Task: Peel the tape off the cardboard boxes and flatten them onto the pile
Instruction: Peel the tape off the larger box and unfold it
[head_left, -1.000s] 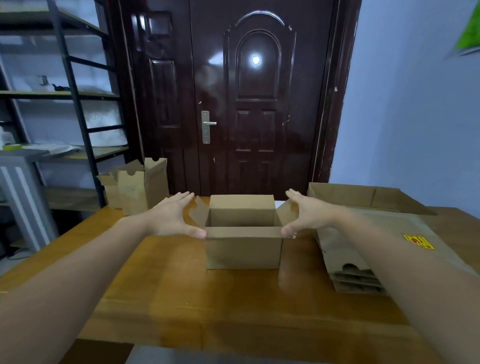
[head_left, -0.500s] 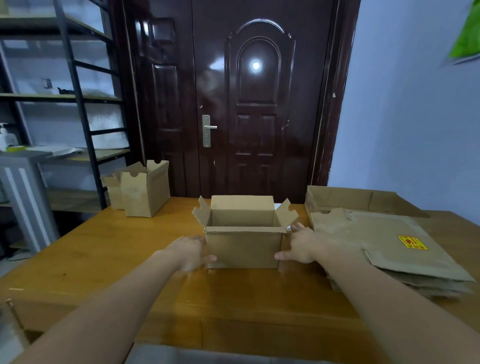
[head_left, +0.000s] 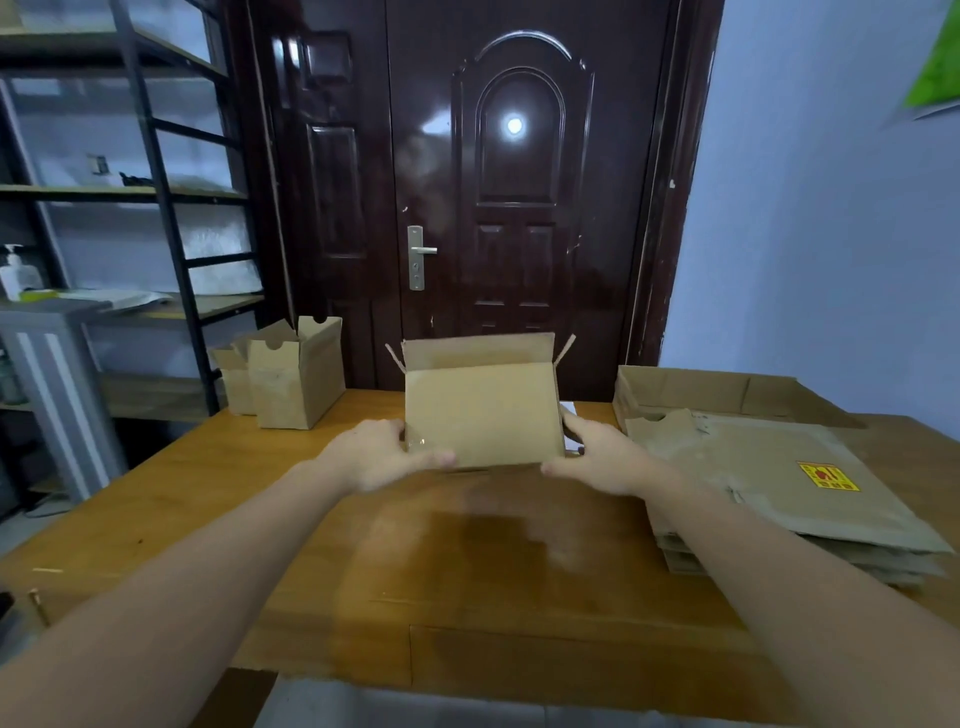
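A small brown cardboard box (head_left: 480, 410) with its top flaps open is lifted off the wooden table (head_left: 218, 499) and tilted, one large face turned toward me. My left hand (head_left: 379, 457) grips its lower left corner, where a strip of clear tape shows. My right hand (head_left: 602, 457) grips the lower right corner. To the right lies the pile of flattened boxes (head_left: 769, 478), the top sheet bearing a yellow and red sticker.
Two more open boxes (head_left: 291, 379) stand at the table's far left. An open shallow carton (head_left: 701, 389) sits behind the pile. A dark door (head_left: 519, 208) is straight ahead, a metal shelf rack (head_left: 156, 208) to the left, a blue wall on the right.
My hands dropped from the box's top flaps to its lower corners, then raised it off the table and tipped it so its opening faces away from me.
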